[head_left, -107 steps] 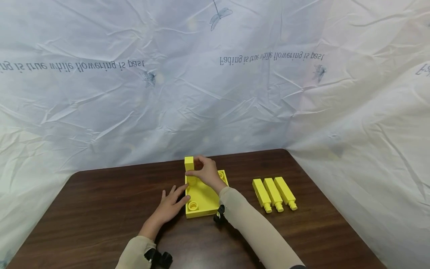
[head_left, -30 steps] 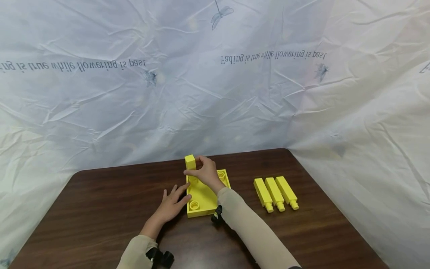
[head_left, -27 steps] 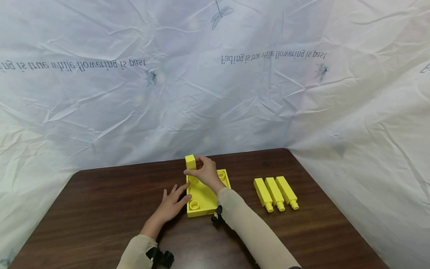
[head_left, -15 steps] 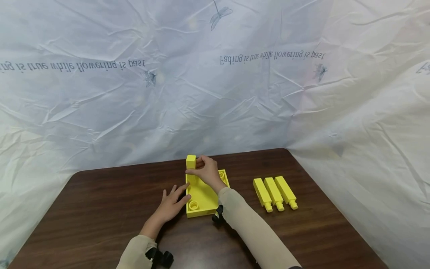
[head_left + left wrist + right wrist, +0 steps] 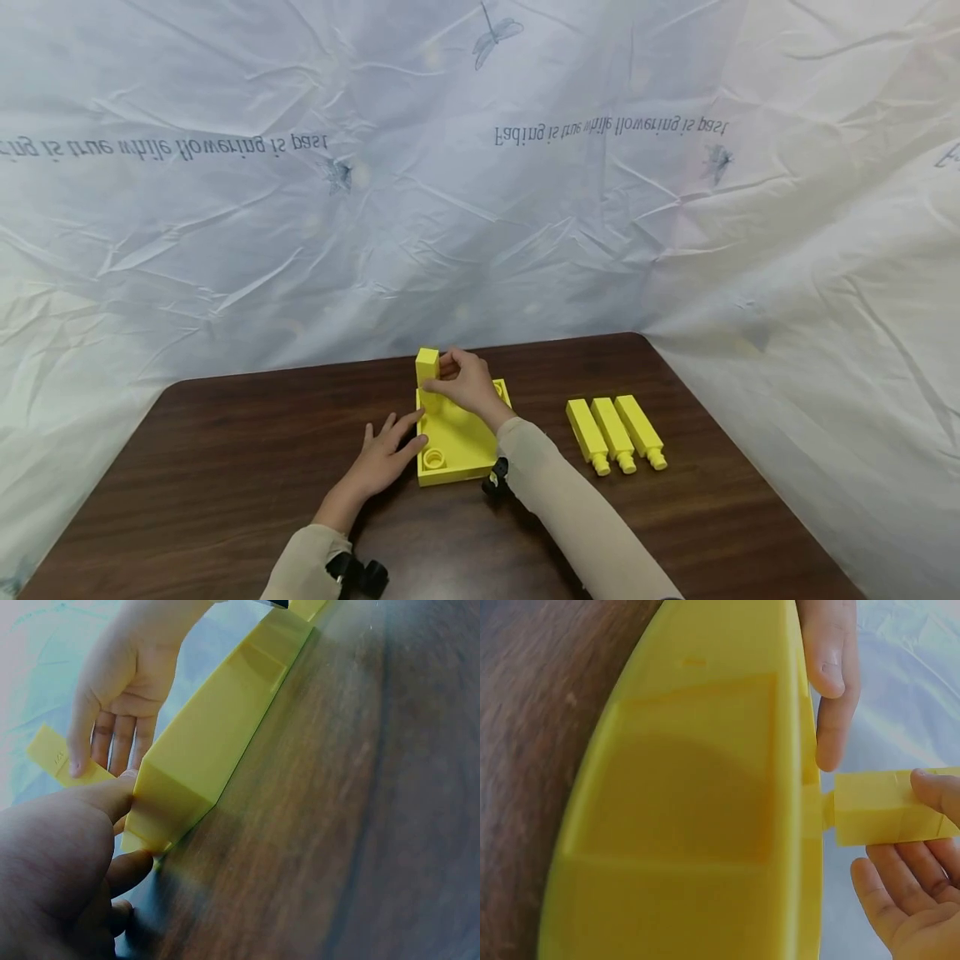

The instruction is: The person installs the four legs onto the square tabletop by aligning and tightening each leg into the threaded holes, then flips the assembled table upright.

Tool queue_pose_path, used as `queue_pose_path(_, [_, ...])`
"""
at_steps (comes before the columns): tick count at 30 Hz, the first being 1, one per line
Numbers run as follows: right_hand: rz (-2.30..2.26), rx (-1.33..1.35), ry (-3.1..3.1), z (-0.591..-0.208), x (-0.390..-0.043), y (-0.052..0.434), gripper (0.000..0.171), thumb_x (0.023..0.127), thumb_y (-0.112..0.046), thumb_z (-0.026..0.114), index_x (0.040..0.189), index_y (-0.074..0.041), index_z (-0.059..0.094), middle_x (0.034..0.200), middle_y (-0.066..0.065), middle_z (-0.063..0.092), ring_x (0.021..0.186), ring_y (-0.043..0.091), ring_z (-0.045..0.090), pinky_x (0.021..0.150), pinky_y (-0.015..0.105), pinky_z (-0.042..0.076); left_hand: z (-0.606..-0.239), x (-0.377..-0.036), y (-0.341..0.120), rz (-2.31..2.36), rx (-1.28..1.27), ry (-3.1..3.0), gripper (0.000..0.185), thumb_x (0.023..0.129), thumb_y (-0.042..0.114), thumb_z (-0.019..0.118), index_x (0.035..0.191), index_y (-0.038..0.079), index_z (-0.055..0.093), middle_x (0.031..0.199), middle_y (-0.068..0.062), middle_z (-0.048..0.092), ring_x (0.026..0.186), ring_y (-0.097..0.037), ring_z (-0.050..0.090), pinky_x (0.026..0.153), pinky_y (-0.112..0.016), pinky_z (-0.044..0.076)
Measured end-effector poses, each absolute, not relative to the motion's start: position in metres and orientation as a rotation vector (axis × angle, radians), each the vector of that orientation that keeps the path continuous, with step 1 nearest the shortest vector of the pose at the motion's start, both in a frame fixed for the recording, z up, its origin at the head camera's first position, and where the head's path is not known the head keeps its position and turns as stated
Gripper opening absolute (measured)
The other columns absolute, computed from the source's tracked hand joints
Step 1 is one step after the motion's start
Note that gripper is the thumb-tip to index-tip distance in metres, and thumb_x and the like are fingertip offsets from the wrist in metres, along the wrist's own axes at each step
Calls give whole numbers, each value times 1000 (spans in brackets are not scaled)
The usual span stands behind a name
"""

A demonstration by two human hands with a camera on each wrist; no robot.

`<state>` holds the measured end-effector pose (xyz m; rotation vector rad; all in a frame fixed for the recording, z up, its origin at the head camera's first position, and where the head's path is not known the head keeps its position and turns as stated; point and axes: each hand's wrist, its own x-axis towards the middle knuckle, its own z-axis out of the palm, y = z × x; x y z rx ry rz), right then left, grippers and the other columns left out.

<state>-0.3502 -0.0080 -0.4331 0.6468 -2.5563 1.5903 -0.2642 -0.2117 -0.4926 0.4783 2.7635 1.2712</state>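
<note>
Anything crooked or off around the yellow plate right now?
Nothing stands out. The yellow plate lies flat on the table, the peg in the right hand stands upright at its far corner, and three spare pegs lie side by side.

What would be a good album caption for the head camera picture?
Right hand holds a yellow peg upright on the yellow base plate; left hand steadies its edge.

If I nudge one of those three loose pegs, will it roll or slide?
The pegs look square-sided and lie flat on the table, so they would probably slide, not roll. They look like rigid plastic, likely light. Lying side by side, one may push its neighbours.
</note>
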Motion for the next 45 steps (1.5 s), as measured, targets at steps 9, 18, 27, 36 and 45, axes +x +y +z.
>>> queue_pose_path(9, [1625,705,-2559,-436,-353,-8,34,92,-26,86,122,-12,77,107,0,75,95,13,71,83,33,62,-492,-264,-213,1266,474,2778,61,114,43,48,166,12,36,166,-21,37,159,-48,6,119,-71,-18])
queue_pose_path(18, [1586,718,-2580,-438,-356,-11,31,93,-29,85,119,-13,79,105,1,69,92,13,67,80,32,60,-491,-263,-213,1277,475,2771,61,114,42,49,166,13,36,167,-21,36,159,-49,5,119,-71,-18])
queue_pose_path(27, [1621,697,-2586,-442,-356,-12,38,94,-30,84,127,-12,77,111,3,68,94,14,67,80,33,61,-491,-263,-210,1283,469,2757,62,114,43,48,166,13,36,167,-21,35,160,-48,4,119,-70,-19])
queue_pose_path(36, [1734,721,-2552,-441,-356,-12,41,95,-29,83,131,-12,72,106,3,74,89,15,70,78,36,62,-492,-264,-211,1272,451,2763,62,113,44,49,166,14,36,166,-22,37,160,-48,4,119,-71,-18])
queue_pose_path(45, [1800,666,-2538,-444,-355,-12,52,93,-30,86,138,-13,67,118,5,71,95,17,72,81,39,63,-493,-264,-210,1275,459,2764,62,113,44,49,166,13,37,166,-22,38,160,-48,5,119,-72,-18])
